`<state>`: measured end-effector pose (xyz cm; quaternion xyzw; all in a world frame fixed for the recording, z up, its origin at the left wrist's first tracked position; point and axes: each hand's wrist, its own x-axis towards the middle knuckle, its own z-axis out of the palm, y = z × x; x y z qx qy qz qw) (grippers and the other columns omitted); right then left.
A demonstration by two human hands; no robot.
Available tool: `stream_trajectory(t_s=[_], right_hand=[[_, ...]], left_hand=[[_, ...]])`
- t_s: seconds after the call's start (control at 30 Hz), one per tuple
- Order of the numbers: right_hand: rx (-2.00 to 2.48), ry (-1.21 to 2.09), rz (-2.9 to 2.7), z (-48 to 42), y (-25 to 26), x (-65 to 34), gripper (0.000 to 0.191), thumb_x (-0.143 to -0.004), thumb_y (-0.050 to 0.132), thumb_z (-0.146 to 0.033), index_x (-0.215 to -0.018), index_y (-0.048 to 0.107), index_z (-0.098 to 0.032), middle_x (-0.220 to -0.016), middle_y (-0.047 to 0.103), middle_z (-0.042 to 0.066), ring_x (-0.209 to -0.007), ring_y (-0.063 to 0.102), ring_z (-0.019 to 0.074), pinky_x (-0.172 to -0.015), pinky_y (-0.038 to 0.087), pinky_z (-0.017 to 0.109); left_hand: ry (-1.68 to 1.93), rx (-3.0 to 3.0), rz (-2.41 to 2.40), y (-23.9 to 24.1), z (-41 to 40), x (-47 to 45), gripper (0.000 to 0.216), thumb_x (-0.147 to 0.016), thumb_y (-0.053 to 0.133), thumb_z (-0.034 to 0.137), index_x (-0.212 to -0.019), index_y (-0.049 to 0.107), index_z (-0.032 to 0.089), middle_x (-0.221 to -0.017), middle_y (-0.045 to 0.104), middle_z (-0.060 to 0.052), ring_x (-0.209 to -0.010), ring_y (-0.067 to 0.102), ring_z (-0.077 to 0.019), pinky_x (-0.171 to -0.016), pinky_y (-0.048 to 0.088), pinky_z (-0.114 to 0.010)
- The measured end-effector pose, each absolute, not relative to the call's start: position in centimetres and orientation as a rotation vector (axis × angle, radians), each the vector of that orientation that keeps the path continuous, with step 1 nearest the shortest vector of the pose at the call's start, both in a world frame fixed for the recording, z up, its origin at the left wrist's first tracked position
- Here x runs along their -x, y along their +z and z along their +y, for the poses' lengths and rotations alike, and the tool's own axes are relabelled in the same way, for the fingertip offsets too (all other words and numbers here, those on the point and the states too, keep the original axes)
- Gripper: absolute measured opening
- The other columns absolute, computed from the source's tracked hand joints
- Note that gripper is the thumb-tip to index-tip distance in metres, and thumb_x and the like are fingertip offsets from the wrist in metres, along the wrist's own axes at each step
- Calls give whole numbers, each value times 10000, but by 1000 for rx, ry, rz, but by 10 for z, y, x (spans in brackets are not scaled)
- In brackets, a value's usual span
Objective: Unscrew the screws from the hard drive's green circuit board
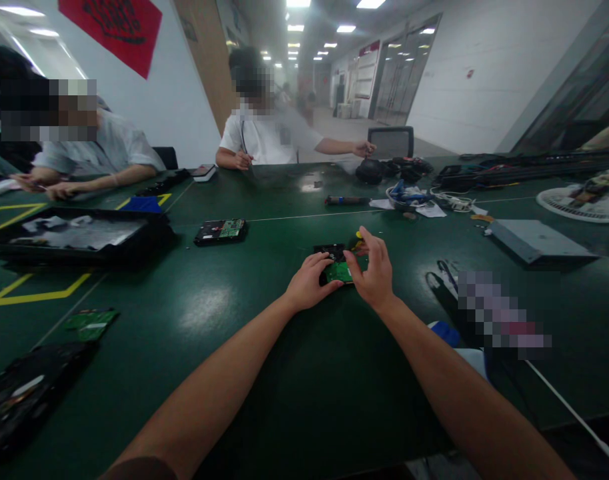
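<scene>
A hard drive with a green circuit board (339, 272) lies on the green table in front of me. My left hand (312, 281) is closed around its left side, thumb along the near edge and fingers over the top. My right hand (373, 270) is at the drive's right side, its thumb and fingers curled about a screwdriver with a yellow and dark handle (358, 235). The fingers hide much of that tool, and its tip cannot be made out. A second hard drive (220, 231) rests farther off to the left.
A black tray (79, 233) stands at left. Near it lie a loose circuit board (92, 323) and a black part (29, 387). On the right are a grey metal case (539, 240), a bowl with blue pieces (409, 195) and cables. Two people sit across the table.
</scene>
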<state>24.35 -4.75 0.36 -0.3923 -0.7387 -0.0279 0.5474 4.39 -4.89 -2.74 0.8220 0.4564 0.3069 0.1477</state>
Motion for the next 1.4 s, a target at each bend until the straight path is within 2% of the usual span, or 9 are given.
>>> stream_trajectory(t_s=[0.27, 0.43, 0.57, 0.7, 0.83, 1.0, 1.17, 1.33, 1.4], right_hand=[[872, -117, -1746, -53, 19, -244, 364, -1021, 525, -255, -1384, 545, -264, -1307, 669, 106, -1170, 659, 262, -963, 591, 466], [968, -117, -1755, -59, 40, -244, 267, -996, 589, -306, -1253, 621, -242, -1128, 717, 100, -985, 683, 259, -865, 592, 451], [989, 6, -1836, -64, 55, -242, 258, -987, 607, -326, -1230, 665, -259, -1101, 697, 79, -899, 675, 220, -839, 579, 407], [1015, 135, -1814, -68, 64, -240, 186, -957, 651, -352, -1097, 688, -235, -1054, 692, 69, -795, 659, 181, -739, 562, 348], [1100, 312, -1817, -66, 67, -241, 229, -916, 694, -407, -1053, 656, -228, -840, 692, 16, -640, 622, 156, -629, 523, 316], [1042, 478, -1832, -60, 71, -243, 243, -946, 650, -436, -1098, 662, -245, -998, 729, 39, -700, 680, 163, -633, 546, 310], [1060, 648, -1833, -54, 81, -246, 342, -1035, 484, -479, -1079, 690, -210, -812, 711, 19, -626, 676, 151, -605, 532, 295], [1112, 379, -1972, -45, 96, -246, 258, -991, 582, -414, -937, 743, -220, -878, 752, 25, -780, 686, 185, -719, 487, 325], [1142, 338, -2000, -42, 101, -244, 239, -968, 608, -398, -890, 742, -216, -859, 754, 25, -764, 673, 192, -706, 472, 332]], left_hand=[[892, -2359, 1317, -28, -49, -44, 616, -884, 694, 573, -1366, 601, 201, -1523, 533, -143, -1476, 428, -326, -1229, 379, -551], [905, -2357, 1303, -29, -49, -43, 603, -879, 705, 560, -1364, 603, 217, -1517, 539, -136, -1468, 440, -323, -1229, 381, -553], [915, -2352, 1299, -28, -50, -43, 598, -878, 711, 551, -1364, 604, 218, -1516, 539, -139, -1466, 441, -326, -1220, 392, -558], [922, -2361, 1290, -27, -50, -43, 598, -878, 712, 551, -1362, 603, 217, -1512, 542, -139, -1463, 443, -327, -1216, 394, -562], [927, -2376, 1277, -28, -50, -43, 592, -883, 709, 541, -1363, 600, 213, -1511, 542, -142, -1463, 443, -323, -1219, 390, -555], [929, -2365, 1283, -29, -50, -43, 590, -880, 708, 548, -1354, 602, 213, -1514, 540, -136, -1465, 442, -328, -1220, 384, -566], [928, -2359, 1298, -30, -50, -43, 606, -881, 702, 564, -1358, 608, 201, -1513, 540, -142, -1461, 442, -323, -1222, 395, -540], [900, -2349, 1311, -27, -51, -43, 607, -884, 696, 569, -1364, 604, 208, -1525, 529, -136, -1474, 427, -325, -1227, 388, -546], [899, -2351, 1307, -26, -52, -43, 603, -882, 701, 563, -1363, 601, 214, -1526, 530, -130, -1475, 427, -324, -1228, 385, -553]])
